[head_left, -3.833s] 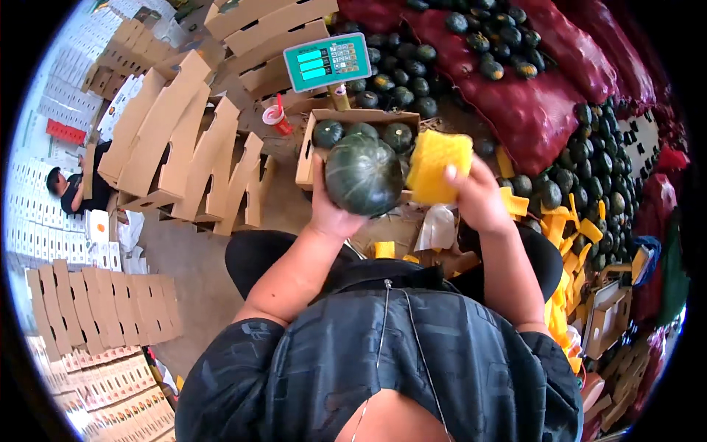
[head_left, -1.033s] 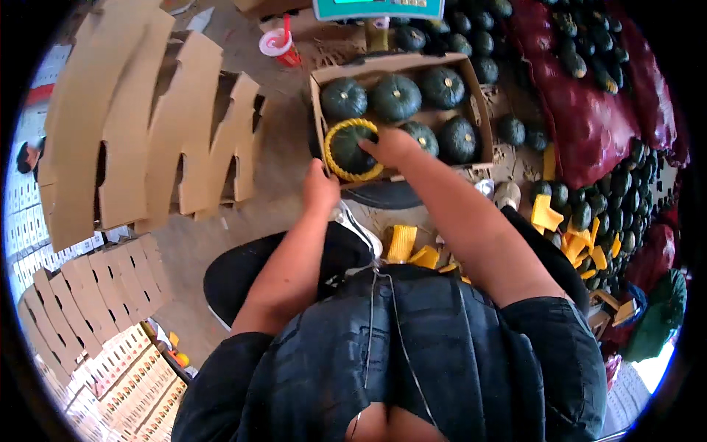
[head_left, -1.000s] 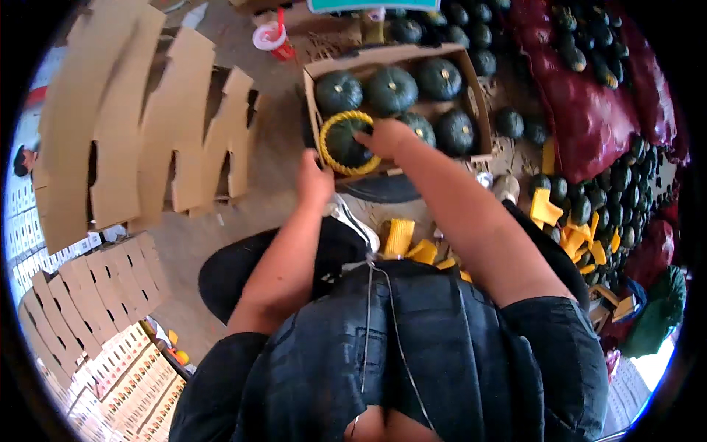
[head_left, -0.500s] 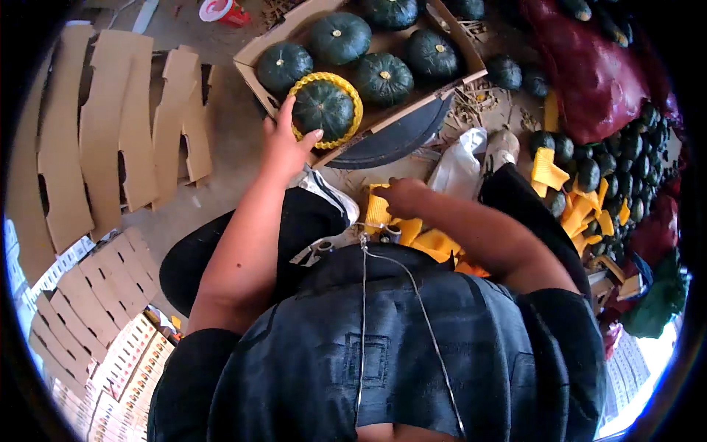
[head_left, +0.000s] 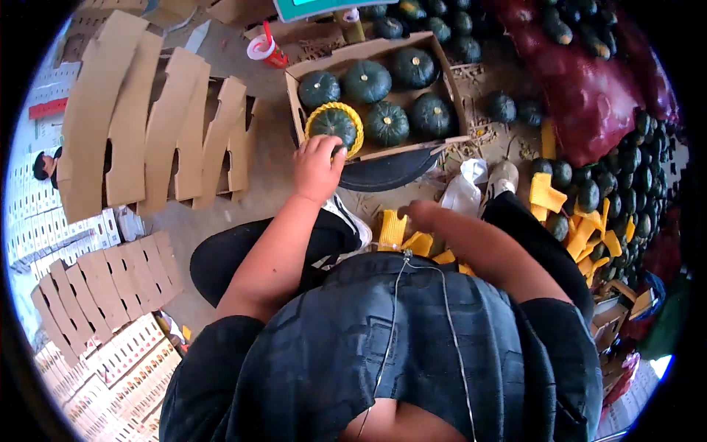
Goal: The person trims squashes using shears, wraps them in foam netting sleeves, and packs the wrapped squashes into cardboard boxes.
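A dark green squash (head_left: 331, 125) with a yellow foam net (head_left: 359, 131) round it sits in the near left corner of a cardboard box (head_left: 461, 110). My left hand (head_left: 318, 168) is closed over its near edge, fingers bent against the squash and net. Several bare dark green squashes (head_left: 366, 81) with pale stem ends lie in the same box. Further down, my right hand (head_left: 423, 216) is held with bent fingers beside a yellow foam sleeve (head_left: 392, 228) between my legs. Whether anything is pinched in those fingers is hidden.
The box rests on a round black support (head_left: 390, 173). Folded cardboard boxes (head_left: 147, 125) stand in rows at left; a red cup (head_left: 269, 51) is beyond the box. Heaped squashes (head_left: 630, 169), yellow foam sleeves (head_left: 546, 193) and a red mesh sack (head_left: 582, 96) fill the right.
The view has shifted, showing more beyond the box. My left hand has slid from the side of the netted squash to its near edge. My right hand stays near the yellow foam sleeves.
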The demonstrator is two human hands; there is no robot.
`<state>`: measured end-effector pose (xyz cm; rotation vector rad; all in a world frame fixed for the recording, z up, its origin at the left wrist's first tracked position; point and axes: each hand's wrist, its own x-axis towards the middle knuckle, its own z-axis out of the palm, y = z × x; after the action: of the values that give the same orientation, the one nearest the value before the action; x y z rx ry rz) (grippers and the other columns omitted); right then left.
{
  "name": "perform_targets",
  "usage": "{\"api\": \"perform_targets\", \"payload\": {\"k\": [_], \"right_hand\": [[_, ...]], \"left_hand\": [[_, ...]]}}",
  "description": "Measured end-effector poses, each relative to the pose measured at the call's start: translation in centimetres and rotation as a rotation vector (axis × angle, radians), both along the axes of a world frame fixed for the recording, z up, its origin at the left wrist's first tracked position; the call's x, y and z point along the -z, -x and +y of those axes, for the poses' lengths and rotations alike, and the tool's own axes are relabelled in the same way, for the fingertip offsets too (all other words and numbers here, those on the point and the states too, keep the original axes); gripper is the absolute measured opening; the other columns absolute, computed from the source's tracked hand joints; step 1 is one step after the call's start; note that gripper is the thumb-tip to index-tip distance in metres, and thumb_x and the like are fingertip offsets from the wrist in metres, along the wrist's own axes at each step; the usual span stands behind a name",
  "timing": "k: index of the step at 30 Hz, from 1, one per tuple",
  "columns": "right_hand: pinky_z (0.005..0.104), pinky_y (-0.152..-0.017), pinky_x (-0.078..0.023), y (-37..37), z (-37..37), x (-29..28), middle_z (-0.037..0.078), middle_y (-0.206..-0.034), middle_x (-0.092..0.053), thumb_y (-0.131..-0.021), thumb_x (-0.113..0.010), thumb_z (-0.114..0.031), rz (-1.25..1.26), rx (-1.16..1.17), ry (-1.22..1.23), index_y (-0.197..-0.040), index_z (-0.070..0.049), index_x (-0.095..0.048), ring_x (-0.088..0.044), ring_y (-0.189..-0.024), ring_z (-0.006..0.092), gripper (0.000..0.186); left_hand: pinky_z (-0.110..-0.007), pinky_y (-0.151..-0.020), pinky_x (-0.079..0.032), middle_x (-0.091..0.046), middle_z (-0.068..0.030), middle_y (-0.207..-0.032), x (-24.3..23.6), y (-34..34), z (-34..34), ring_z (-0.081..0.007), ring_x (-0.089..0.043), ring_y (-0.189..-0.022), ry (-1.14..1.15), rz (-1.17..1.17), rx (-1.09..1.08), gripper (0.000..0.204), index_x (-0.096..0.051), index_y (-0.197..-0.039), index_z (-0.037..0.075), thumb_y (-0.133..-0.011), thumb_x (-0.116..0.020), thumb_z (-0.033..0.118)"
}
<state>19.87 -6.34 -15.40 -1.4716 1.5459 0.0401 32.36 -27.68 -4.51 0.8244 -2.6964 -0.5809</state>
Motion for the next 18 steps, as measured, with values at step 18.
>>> {"api": "perform_targets", "payload": {"k": [18], "right_hand": [[0.039, -0.079, -0.048, -2.7, 1.5, 2.5, 0.013, -0.106, -0.059, -0.074, -0.058, -0.031, -0.013, 0.229, -0.012, -0.098, -0.015, -0.064, -0.057, -0.094, 0.0323, 0.03]], "left_hand": [[-0.041, -0.091, -0.038, -0.05, -0.0109, -0.117, -1.4, -0.8, 2.6, -0.0295, -0.046, -0.109, -0.045, -0.205, 0.052, 0.037, -0.054, -0.11, 0.013, -0.075, -0.062, 0.019]]}}
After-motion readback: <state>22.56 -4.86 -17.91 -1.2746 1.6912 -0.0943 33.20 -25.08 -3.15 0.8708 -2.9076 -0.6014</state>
